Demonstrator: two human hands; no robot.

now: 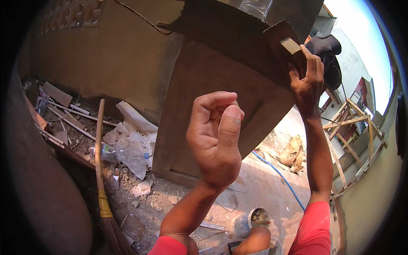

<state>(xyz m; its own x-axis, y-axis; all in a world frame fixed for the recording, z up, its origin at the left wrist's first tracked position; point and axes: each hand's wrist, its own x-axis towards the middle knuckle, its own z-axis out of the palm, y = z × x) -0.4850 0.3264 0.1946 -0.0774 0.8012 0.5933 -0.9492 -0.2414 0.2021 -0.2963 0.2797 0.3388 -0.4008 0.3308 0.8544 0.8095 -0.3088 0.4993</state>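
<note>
My left hand [216, 136] is raised in the middle of the view. Its fingers are curled in and the thumb lies against them, with nothing showing inside. At upper right my right hand [309, 78] reaches to the top edge of a brown panelled door [212, 102], which leans at a slant. The index fingertip meets a small pale block, seemingly of wood [290, 45]. The thumb lies over a reddish-brown piece [278, 36] below the block. A torn dark sheet [221, 23] covers the door's upper end.
A long-handled broom [101, 161] stands at left among rubble, plastic bottles [108, 152] and white sheeting [131, 127]. A bucket [243, 223] sits near my knee. A blue hose [276, 170] crosses the ground. Black mesh item [325, 46] and wooden frame [348, 123] are at right.
</note>
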